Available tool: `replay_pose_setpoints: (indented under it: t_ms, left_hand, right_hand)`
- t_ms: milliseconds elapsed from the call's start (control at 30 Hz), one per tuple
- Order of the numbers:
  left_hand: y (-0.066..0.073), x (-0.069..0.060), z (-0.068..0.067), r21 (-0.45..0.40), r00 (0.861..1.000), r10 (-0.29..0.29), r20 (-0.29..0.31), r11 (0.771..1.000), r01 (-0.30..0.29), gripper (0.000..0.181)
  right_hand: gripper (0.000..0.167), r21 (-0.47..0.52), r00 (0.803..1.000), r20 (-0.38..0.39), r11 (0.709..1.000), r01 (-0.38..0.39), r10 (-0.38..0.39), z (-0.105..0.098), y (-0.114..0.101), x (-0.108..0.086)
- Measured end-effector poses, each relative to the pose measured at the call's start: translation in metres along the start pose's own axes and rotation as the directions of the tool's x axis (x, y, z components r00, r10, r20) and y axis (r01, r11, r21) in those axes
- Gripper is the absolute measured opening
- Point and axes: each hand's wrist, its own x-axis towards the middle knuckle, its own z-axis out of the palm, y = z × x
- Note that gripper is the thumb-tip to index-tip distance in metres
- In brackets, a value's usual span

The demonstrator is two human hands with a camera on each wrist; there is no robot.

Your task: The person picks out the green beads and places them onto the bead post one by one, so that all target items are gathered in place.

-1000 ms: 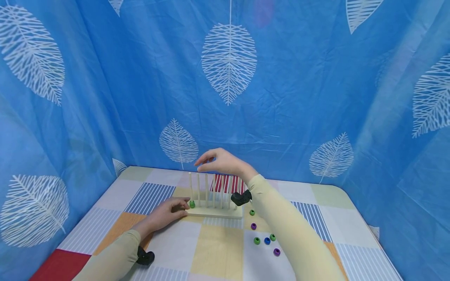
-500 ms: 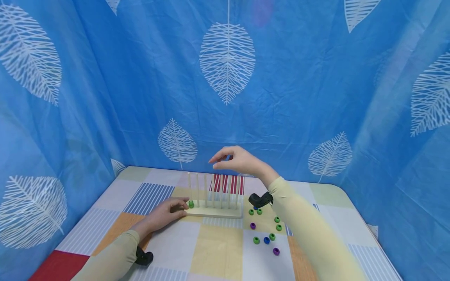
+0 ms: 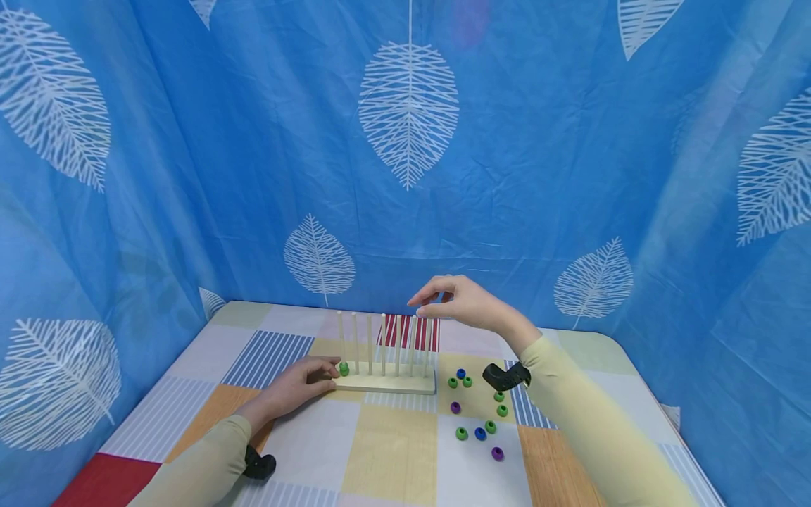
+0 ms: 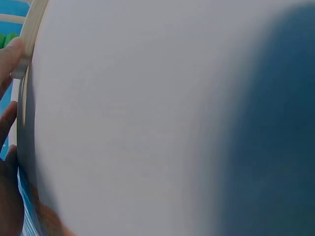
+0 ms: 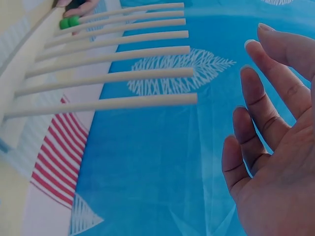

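A pale wooden peg rack (image 3: 388, 384) stands on the table, with a row of several upright pegs. Two green beads (image 5: 69, 22) sit low on its leftmost peg. My left hand (image 3: 303, 384) holds the rack's left end between thumb and fingers; the left wrist view catches only part of this, at its left edge. Above the rack's right end, my right hand (image 3: 465, 301) hovers in the air. Its fingers are loosely bent and, in the right wrist view, nothing lies between the fingertips (image 5: 252, 73) and the thumb.
Loose beads lie right of the rack: several green ones (image 3: 491, 427), two blue ones (image 3: 480, 434) and two purple ones (image 3: 497, 454). A patchwork cloth (image 3: 389, 451) covers the table. Blue curtains (image 3: 519, 176) with white leaves enclose the back and sides.
My right hand has moved rightward from above the leftmost pegs to above the right end, uncovering more beads on the table. My left hand has stayed at the rack.
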Motion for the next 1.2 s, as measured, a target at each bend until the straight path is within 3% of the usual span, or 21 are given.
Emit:
replay_pose_setpoints:
  t_ms: [600, 833, 1200]
  left_hand:
    - [0.001, 0.001, 0.001, 0.011, 1.000, -0.029, 0.001, 1.000, 0.029, 0.008]
    - [0.002, 0.000, 0.000, 0.004, 1.000, -0.023, 0.009, 1.000, 0.023, 0.008]
    - [0.000, 0.001, 0.000, 0.008, 1.000, -0.012, 0.003, 1.000, 0.012, 0.009]
  right_hand:
    - [0.023, 0.011, 0.997, -0.010, 0.997, -0.083, 0.083, 0.014, 0.049, -0.043]
    - [0.016, 0.015, 0.995, 0.001, 0.995, -0.098, 0.098, 0.024, 0.069, -0.066]
    - [0.020, 0.029, 0.988, -0.002, 0.987, -0.155, 0.155, 0.030, 0.099, -0.097]
